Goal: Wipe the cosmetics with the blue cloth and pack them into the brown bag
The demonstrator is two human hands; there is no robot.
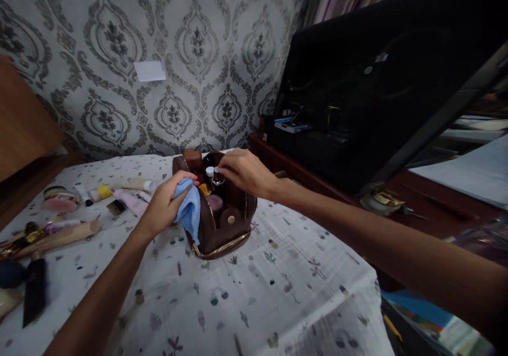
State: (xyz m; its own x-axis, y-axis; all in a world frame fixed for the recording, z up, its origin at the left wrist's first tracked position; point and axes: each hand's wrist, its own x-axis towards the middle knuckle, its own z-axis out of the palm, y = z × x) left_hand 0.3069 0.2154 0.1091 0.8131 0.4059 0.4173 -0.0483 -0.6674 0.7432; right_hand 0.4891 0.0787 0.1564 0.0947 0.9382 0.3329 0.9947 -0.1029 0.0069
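Observation:
A brown zippered bag (pixel 204 234) stands open on the patterned white cloth, with several bottles and cosmetics inside it. My left hand (pixel 164 202) is at the bag's left edge, its fingers closed on a blue cloth (pixel 189 208) that hangs down the bag's side. Over the bag's right part, my right hand (pixel 244 171) has its fingers pinched at the silver top of a dark bottle (pixel 218 181). Beside that bottle is a white cap (pixel 209 171), and a pink round item (pixel 215 203) lies nearer the front. The bag's snap flap (pixel 230 219) faces me.
Tubes (pixel 130 201), a pink jar (pixel 59 201), a wooden-coloured stick (pixel 75 234) and a black tube (pixel 35 292) lie to the left. A large black screen-like panel (pixel 357 91) stands at right, above a reddish-brown desk (pixel 428 192) holding a glass jar with a gold lid (pixel 383 201).

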